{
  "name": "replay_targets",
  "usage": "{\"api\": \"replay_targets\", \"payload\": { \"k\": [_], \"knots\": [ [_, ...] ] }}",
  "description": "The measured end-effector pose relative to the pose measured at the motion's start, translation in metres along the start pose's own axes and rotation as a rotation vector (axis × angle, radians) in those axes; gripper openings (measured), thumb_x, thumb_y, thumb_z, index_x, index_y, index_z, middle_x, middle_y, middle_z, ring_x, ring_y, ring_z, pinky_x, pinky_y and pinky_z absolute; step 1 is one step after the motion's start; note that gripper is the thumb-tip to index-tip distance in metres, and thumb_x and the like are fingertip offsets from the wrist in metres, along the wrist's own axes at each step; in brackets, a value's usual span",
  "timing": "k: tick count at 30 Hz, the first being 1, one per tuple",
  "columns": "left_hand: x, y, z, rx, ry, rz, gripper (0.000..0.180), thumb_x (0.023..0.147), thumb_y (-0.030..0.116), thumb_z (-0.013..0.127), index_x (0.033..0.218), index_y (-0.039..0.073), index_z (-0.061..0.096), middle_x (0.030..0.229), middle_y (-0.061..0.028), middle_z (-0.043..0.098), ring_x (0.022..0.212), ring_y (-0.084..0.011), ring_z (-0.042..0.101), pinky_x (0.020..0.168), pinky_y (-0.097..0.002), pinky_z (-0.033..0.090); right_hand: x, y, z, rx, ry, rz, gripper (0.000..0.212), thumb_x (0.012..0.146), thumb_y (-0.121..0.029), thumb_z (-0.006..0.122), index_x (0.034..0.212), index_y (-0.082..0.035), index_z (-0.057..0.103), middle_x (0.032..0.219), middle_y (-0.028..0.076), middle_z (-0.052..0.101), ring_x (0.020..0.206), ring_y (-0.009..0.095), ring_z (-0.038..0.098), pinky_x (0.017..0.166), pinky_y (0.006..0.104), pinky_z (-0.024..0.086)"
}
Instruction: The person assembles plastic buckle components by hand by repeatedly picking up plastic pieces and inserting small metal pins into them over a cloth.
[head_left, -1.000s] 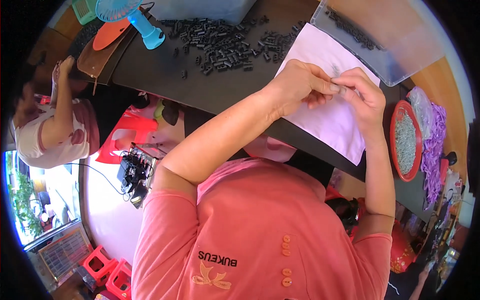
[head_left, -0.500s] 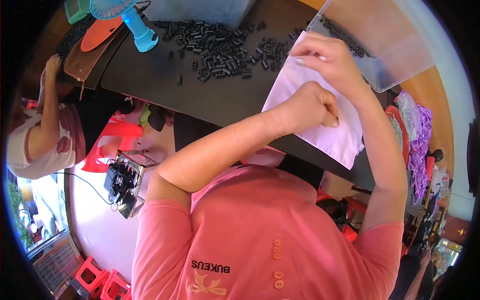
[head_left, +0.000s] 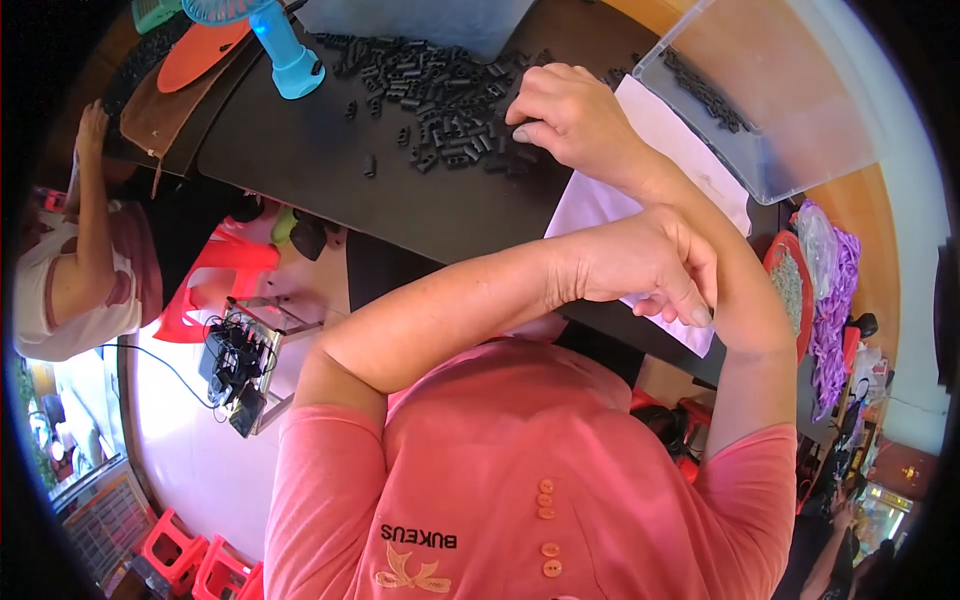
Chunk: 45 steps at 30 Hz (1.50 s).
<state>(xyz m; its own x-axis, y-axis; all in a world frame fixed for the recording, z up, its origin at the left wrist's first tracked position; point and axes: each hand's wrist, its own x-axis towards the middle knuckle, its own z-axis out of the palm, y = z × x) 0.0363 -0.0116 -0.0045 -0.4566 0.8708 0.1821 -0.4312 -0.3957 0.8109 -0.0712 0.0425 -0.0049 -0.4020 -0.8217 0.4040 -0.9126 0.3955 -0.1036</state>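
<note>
On the dark table lies a spread pile of small black plastic pieces (head_left: 440, 100), short and tube-like. My right hand (head_left: 575, 115) is at the pile's right edge, with fingers and thumb curled down over pieces there; how many it grips is hidden. A pale pink sheet or flat bag (head_left: 595, 205), cloth or paper, lies slanted under my forearms and hangs past the near edge. Above its lower part, my left hand (head_left: 655, 265) is closed, fingers bent towards the thumb. Whatever it holds, if anything, does not show. My left wrist lies close to my right forearm.
A clear plastic bin (head_left: 790, 180) with more black pieces stands at right; another translucent bin (head_left: 410, 20) is at the back. A blue fan (head_left: 290, 65) stands left. Purple cords (head_left: 835, 300) and a red basket (head_left: 790, 280) hang by the right edge. Another person's arm (head_left: 90, 200) is far left.
My right hand has let go of the sheet's top edge and moved left to the pile. My left hand has shifted down and right. The sheet lies slightly further right.
</note>
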Motion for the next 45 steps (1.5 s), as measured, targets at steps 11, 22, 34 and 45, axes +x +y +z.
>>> {"api": "replay_targets", "payload": {
  "k": [11, 22, 34, 45],
  "knots": [
    [0.0, 0.002, 0.0, -0.019, -0.013, -0.023, 0.014, 0.072, 0.003, 0.077, 0.082, -0.002, 0.069, 0.068, -0.0073, 0.065, 0.053, -0.0091, 0.058, 0.041, -0.0211, 0.038, -0.003, -0.01, -0.004, 0.084, 0.076, 0.053, 0.015, 0.072, -0.014, 0.072, 0.086, -0.01, 0.067, 0.088, 0.003, 0.06, 0.09, 0.024, 0.057, 0.081, 0.036, 0.042],
    [-0.002, 0.001, 0.002, 0.015, -0.079, -0.066, 0.016, 0.07, 0.003, 0.077, 0.081, -0.003, 0.069, 0.067, -0.0072, 0.065, 0.052, -0.0077, 0.056, 0.04, -0.0203, 0.037, -0.008, 0.004, -0.009, 0.021, 0.143, 0.08, 0.016, 0.073, -0.014, 0.072, 0.087, -0.009, 0.066, 0.082, 0.005, 0.059, 0.086, 0.025, 0.057, 0.08, 0.0354, 0.042],
    [-0.002, 0.003, 0.002, 0.115, -0.09, -0.153, 0.018, 0.07, 0.008, 0.077, 0.083, -0.001, 0.069, 0.068, -0.0044, 0.064, 0.054, -0.007, 0.055, 0.042, -0.0202, 0.038, 0.013, 0.0, 0.004, -0.008, 0.1, 0.017, 0.008, 0.073, -0.017, 0.068, 0.08, -0.014, 0.068, 0.082, 0.001, 0.059, 0.089, 0.022, 0.056, 0.077, 0.0368, 0.04],
    [-0.001, 0.0, 0.0, 0.078, -0.058, -0.136, 0.018, 0.071, 0.008, 0.076, 0.083, -0.002, 0.068, 0.067, -0.0063, 0.065, 0.052, -0.0082, 0.057, 0.042, -0.0197, 0.038, -0.028, 0.0, -0.037, 0.012, 0.194, 0.093, 0.009, 0.075, -0.008, 0.064, 0.083, -0.006, 0.061, 0.079, 0.007, 0.058, 0.081, 0.028, 0.058, 0.074, 0.0369, 0.043]
  ]
}}
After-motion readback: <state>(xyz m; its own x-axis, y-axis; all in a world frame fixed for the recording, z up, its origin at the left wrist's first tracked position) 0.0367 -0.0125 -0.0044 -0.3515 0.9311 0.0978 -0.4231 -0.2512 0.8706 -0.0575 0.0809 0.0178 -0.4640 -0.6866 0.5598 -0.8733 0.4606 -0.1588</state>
